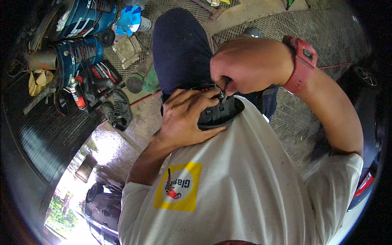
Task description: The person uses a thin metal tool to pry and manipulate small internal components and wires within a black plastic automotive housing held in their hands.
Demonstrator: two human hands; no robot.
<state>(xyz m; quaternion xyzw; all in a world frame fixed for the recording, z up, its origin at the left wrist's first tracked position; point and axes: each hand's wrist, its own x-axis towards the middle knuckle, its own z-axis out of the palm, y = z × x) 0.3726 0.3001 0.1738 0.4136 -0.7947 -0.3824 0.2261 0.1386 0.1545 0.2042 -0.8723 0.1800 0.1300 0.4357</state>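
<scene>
A black moulded plastic part (220,115) with a raised rim rests against my body at the top of my lap. My left hand (183,116) grips it from the left, with the thumb along its near edge and the fingers over its far side. Above its far right corner, my right hand (251,61) is closed, with the fingertips pinched at the part. Whatever lies between those fingertips is small, dark and mostly hidden by the hand.
To the left stand blue drums (79,55), a spray can (77,94), a black bottle (102,75) and a dark metal part (117,109). A blue bag (128,20) lies beyond them. Dark car bodywork (365,179) borders the right side. The floor (302,36) is patterned.
</scene>
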